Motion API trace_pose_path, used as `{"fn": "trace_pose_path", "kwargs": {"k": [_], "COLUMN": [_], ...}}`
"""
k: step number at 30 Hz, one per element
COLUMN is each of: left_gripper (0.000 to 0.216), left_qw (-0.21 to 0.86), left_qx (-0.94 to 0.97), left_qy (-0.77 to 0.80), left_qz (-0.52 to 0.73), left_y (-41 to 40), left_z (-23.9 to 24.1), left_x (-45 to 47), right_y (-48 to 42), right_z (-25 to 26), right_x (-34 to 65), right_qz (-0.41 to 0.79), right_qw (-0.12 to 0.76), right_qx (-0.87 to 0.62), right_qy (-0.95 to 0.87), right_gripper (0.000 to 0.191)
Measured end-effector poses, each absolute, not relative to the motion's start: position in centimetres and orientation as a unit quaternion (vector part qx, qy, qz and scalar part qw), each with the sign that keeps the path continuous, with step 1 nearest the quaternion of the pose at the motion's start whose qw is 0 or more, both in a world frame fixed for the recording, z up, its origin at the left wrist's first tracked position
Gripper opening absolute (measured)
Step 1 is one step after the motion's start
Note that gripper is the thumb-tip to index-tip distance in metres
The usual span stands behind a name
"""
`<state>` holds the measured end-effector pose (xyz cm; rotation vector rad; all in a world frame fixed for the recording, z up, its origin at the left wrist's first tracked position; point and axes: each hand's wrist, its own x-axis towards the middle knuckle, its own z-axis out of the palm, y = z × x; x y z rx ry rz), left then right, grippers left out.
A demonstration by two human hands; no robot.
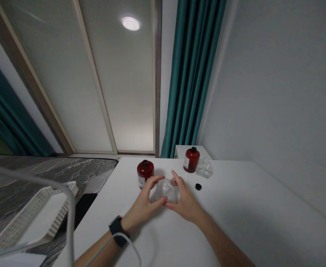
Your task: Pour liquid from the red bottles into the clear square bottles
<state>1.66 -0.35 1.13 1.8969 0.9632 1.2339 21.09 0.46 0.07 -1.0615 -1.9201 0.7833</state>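
Between my two hands is a clear glass bottle [165, 190] with a rounded stopper-like top, on or just above the white table. My left hand [151, 195] curves around its left side, thumb at the near edge. From the right, my right hand [183, 196] wraps it the same way, both thumbs almost meeting. A dark red bottle [145, 173] with a white label and an uncapped-looking neck stands just beyond my left hand. One small black cap [198, 187] lies on the table to the right of my right hand.
Farther back stand a second red bottle [191, 160] with a black cap and another clear glass bottle [204, 168]. A white perforated basket [26, 218] is at the lower left. A pale cable [71, 215] crosses the left foreground. Walls and a teal curtain [194, 74] border the table [235, 215].
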Motion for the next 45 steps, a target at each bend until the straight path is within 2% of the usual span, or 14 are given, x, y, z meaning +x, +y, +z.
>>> {"fn": "trace_pose_path", "kwargs": {"k": [4, 10, 15, 20, 24, 32, 34, 36, 38, 41, 45], "left_gripper": [0.026, 0.044, 0.03, 0.043, 0.033, 0.031, 0.031, 0.031, 0.031, 0.032, 0.033], "left_qw": [0.33, 0.331, 0.324, 0.333, 0.324, 0.347, 0.343, 0.343, 0.345, 0.347, 0.349], "left_qx": [0.726, 0.728, 0.731, 0.731, 0.744, 0.723, 0.728, 0.731, 0.733, 0.736, 0.736], "left_qy": [0.354, 0.369, 0.36, 0.367, 0.37, 0.386, 0.381, 0.376, 0.372, 0.371, 0.371], "left_qz": [0.488, 0.474, 0.481, 0.469, 0.453, 0.455, 0.454, 0.454, 0.454, 0.448, 0.447], "left_y": [-0.3, -0.2, -0.1, 0.0, 0.0, 0.3, 0.4, 0.4, 0.4, 0.4, 0.4], "left_z": [1.0, 0.9, 0.7, 0.6, 0.9, 0.4, 0.2, 0.1, 0.1, 0.1, 0.0], "left_x": [1.6, 1.6, 1.6, 1.5, 1.5, 1.9, 1.9, 1.9, 1.9, 1.9, 1.9], "right_y": [0.4, 0.5, 0.8, 0.6, 0.6, 1.1, 1.2, 1.6, 2.1, 2.7, 2.1], "right_z": [0.2, 0.0, -0.4, -0.2, -0.3, -0.4, 0.1, 0.5, 0.7, 0.6, 0.5], "right_x": [21.1, 21.1, 21.2, 21.2, 21.3, 22.1, 22.9, 23.7, 24.4, 24.2, 22.5], "right_qz": [0.308, 0.304, 0.291, 0.293, 0.32, 0.378, 0.383, 0.392, 0.391, 0.362, 0.353], "right_qw": [0.395, 0.39, 0.386, 0.381, 0.372, 0.331, 0.315, 0.321, 0.379, 0.485, 0.53], "right_qx": [-0.421, -0.42, -0.419, -0.42, -0.418, -0.415, -0.392, -0.37, -0.362, -0.379, -0.361], "right_qy": [-0.756, -0.761, -0.769, -0.77, -0.765, -0.758, -0.775, -0.779, -0.757, -0.7, -0.682], "right_gripper": [0.105, 0.105, 0.106, 0.105, 0.105, 0.112, 0.106, 0.088, 0.069, 0.051, 0.047]}}
